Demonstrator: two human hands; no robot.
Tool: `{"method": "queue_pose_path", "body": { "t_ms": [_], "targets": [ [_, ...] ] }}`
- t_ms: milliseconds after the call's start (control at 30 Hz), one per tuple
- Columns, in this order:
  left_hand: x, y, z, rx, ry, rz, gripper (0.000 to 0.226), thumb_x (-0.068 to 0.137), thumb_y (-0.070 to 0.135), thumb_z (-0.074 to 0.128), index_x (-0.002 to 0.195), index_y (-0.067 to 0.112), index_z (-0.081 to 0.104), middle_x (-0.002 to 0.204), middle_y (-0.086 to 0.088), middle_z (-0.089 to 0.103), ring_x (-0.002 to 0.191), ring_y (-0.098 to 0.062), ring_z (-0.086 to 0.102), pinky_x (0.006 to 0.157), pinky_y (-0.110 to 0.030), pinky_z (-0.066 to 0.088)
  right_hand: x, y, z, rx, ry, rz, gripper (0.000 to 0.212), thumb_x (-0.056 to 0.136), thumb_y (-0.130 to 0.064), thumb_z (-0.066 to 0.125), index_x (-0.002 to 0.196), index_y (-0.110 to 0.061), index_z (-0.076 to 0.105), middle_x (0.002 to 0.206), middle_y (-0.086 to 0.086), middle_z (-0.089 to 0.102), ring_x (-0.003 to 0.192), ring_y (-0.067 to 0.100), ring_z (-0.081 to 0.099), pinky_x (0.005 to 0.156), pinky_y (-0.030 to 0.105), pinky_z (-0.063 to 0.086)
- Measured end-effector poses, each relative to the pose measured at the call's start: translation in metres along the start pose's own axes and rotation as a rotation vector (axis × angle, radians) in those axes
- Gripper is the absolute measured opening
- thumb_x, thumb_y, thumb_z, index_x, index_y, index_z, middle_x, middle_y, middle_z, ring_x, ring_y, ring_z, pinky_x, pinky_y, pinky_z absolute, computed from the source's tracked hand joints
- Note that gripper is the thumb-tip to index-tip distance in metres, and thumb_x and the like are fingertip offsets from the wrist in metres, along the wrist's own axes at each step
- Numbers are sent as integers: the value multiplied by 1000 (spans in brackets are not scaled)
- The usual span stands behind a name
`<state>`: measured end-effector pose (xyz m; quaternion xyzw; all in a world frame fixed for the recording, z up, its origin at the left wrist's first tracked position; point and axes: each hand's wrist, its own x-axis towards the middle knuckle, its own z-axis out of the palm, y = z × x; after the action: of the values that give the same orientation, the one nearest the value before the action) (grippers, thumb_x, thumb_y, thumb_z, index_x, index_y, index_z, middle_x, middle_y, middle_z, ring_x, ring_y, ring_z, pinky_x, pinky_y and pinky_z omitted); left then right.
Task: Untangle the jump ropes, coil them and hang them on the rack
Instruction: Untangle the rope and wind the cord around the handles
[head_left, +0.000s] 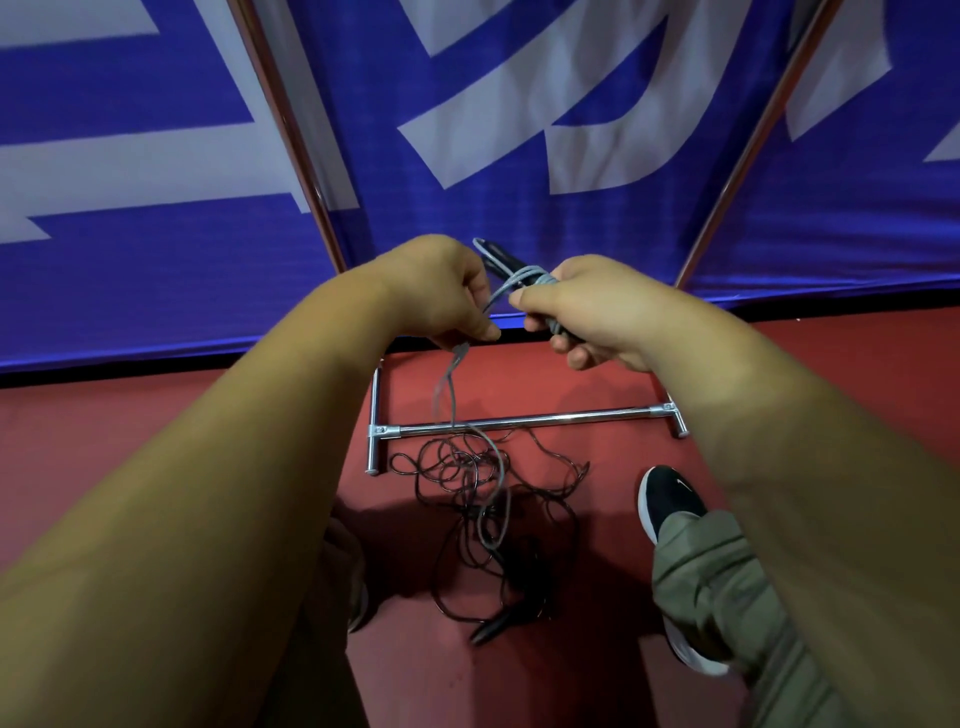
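Early on: right hand (587, 312) grips a few grey rope (537, 279) loops, left hand (447, 291) pinches its strand rising from the black rope (545, 499) tangle on the floor (519, 382) beside the rack (545, 417); hanging not yet done

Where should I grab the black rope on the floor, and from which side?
Take it by the black handle at the near edge of the black rope pile, reaching down from your side. It is a thick, stiff part, and it sticks out clear of the loops, while the grey rope hangs into the middle of the tangle.
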<state>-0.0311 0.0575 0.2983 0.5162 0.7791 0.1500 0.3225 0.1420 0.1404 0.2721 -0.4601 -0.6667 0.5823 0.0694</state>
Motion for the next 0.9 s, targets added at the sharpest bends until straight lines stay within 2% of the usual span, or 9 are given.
{"method": "queue_pose_path", "body": {
  "t_ms": [100, 167, 300, 400, 467, 567, 667, 800, 900],
  "targets": [
    [2, 3, 3, -38, 109, -27, 11, 96, 10, 72, 97, -1, 70, 72, -14, 73, 56, -19, 75, 52, -31, 62, -2, -4, 0, 134, 13, -17, 39, 98, -51, 72, 102, -14, 63, 91, 4, 66, 54, 12, 45, 45, 23, 34],
    [2, 6, 4, -126, 153, -33, 16, 101, 12, 65, 100, -2, 72, 65, -12, 67, 54, -22, 75, 49, -26, 58, -2, -7, -1, 216, 48, -17, 55, 97, -66, 65, 112, -13, 64, 91, 4, 68, 53, 12, 46, 46, 23, 33],
    [-3, 11, 5, -488, 56, 25, 24, 102, 25, 69, 95, 3, 71, 68, -13, 59, 67, -22, 71, 59, -20, 58, 3, -7, -1, 321, 135, 29, 56, 100, -70, 56, 114, -17, 71, 88, 3, 69, 53, 12, 46, 44, 22, 31],
    [-5, 10, -1, -711, -51, 87, 13, 103, 19, 65, 101, 6, 67, 75, -9, 61, 73, -16, 71, 66, -18, 58, 5, -6, -3, 391, 149, 52, 53, 100, -69, 57, 115, -21, 73, 89, 4, 68, 54, 12, 47, 45, 22, 31],
    [-4, 5, -7, -823, -123, 124, 15, 96, 17, 68, 107, 6, 69, 76, -7, 63, 75, -12, 68, 74, -20, 60, 3, -8, -6, 409, 146, 49, 52, 99, -69, 59, 114, -21, 75, 89, 5, 68, 55, 12, 48, 45, 22, 30],
    [-5, -3, -13, -622, -150, 231, 23, 86, 25, 75, 103, 10, 73, 88, -3, 76, 87, -12, 72, 80, -23, 60, 0, -11, -7, 415, 127, 32, 53, 98, -68, 62, 110, -18, 72, 87, 5, 70, 54, 12, 48, 45, 22, 29],
    [-7, -4, -14, -470, -147, 309, 11, 96, 21, 71, 98, 10, 68, 111, -2, 80, 111, -13, 73, 94, -28, 58, -2, -13, -9, 401, 110, 23, 54, 96, -68, 65, 110, -17, 72, 85, 5, 71, 52, 13, 48, 43, 22, 28],
    [-8, -1, -7, -555, -198, 316, 9, 99, 7, 67, 100, 3, 59, 99, -19, 70, 102, -29, 76, 95, -41, 61, -5, -16, -15, 466, 94, 6, 34, 97, -51, 70, 102, -17, 70, 81, 6, 68, 48, 12, 39, 42, 20, 21],
    [-8, 2, -2, -384, -166, 265, 17, 101, 10, 68, 105, -1, 55, 93, -22, 64, 92, -31, 79, 78, -38, 64, -7, -18, -19, 475, 114, 6, 29, 93, -42, 71, 100, -13, 69, 82, 7, 67, 48, 12, 37, 43, 20, 20]
  ]
}}
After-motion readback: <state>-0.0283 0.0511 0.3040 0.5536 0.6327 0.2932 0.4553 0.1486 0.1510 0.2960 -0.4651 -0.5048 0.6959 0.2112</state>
